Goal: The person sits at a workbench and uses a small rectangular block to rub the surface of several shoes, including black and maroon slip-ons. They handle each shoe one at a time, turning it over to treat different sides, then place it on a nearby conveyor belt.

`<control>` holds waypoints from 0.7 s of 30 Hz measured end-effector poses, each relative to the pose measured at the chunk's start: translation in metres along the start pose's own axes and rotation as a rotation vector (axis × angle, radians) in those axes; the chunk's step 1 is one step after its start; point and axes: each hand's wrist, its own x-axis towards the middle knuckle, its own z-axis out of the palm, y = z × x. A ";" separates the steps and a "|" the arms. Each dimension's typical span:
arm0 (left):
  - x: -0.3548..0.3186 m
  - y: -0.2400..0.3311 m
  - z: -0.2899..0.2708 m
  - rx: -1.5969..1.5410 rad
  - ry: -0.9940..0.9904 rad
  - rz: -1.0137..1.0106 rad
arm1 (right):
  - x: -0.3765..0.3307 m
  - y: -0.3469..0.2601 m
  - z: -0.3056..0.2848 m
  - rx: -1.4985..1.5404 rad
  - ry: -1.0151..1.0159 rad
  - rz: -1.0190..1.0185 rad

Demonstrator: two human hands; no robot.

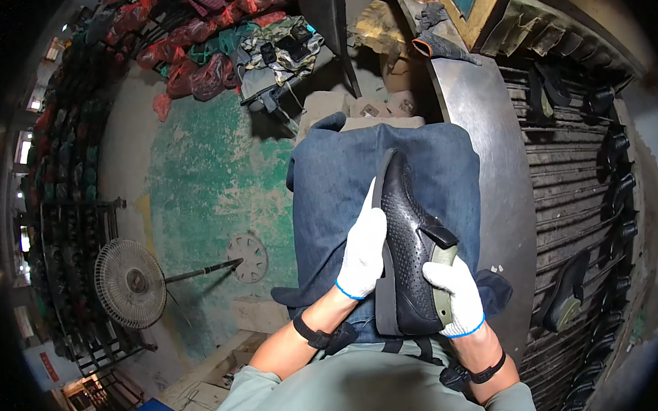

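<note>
A black leather shoe (406,257) with a perforated upper and a dark sole lies over my lap, its toe pointing away from me. An olive-green shoe last (442,292) shows in its opening. My left hand (364,252), in a white knit glove with a blue cuff, grips the sole side, its fingers partly hidden behind the shoe. On the other side my right hand (460,297), gloved the same way, holds the last near the heel, thumb against it; its other fingers are mostly hidden. Blue-grey cloth (335,175) covers my legs under the shoe.
On the right runs a metal counter edge (490,160), beside a slatted rack (567,200) carrying several black shoes. A standing fan (131,283) is at the left on the green floor. Red bags (211,76) and a camouflage garment (282,50) lie at the far left.
</note>
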 end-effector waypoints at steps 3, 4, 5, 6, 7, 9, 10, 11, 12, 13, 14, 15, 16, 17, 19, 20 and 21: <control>-0.001 0.001 -0.003 0.087 -0.004 0.052 | 0.000 0.001 -0.001 -0.003 0.005 0.016; 0.000 0.003 -0.004 0.099 -0.007 0.062 | 0.001 0.002 -0.003 0.013 0.000 0.023; 0.001 0.002 -0.004 0.079 0.001 0.058 | 0.001 0.003 -0.004 0.030 -0.005 0.029; 0.002 0.001 -0.003 0.059 0.010 0.054 | 0.002 0.003 -0.004 0.039 -0.014 0.023; 0.003 0.000 -0.002 0.040 0.018 0.050 | 0.003 0.003 -0.003 0.048 -0.023 0.017; 0.004 0.002 -0.003 0.055 0.012 0.063 | 0.005 0.003 -0.002 0.068 -0.030 0.014; 0.004 0.003 -0.003 0.062 0.009 0.069 | 0.006 0.003 0.000 0.077 -0.028 0.018; 0.004 0.000 -0.004 0.031 0.009 0.063 | 0.006 0.002 0.001 0.086 -0.025 0.022; 0.004 -0.007 -0.006 0.000 0.009 0.057 | 0.006 0.003 0.001 0.074 -0.008 0.024; 0.005 -0.010 -0.006 -0.030 0.010 0.051 | 0.006 0.003 0.000 0.062 0.009 0.027; 0.005 -0.010 -0.005 -0.021 0.022 0.046 | 0.006 0.003 0.000 0.051 0.025 0.030; 0.006 -0.010 -0.005 -0.011 0.035 0.040 | 0.008 0.004 -0.001 0.063 0.023 0.028; 0.006 -0.009 -0.004 -0.001 0.048 0.034 | 0.009 0.005 -0.002 0.076 0.020 0.026; 0.006 -0.011 -0.003 -0.023 0.055 0.022 | 0.010 0.006 -0.002 0.090 0.017 0.024; 0.007 -0.015 -0.003 -0.067 0.069 -0.002 | 0.011 0.005 -0.003 0.104 0.036 0.046; 0.007 -0.016 -0.002 -0.042 0.084 0.014 | 0.011 0.005 -0.003 0.110 0.046 0.057; 0.008 -0.017 -0.002 -0.017 0.100 0.030 | 0.011 0.005 -0.006 0.150 0.042 0.082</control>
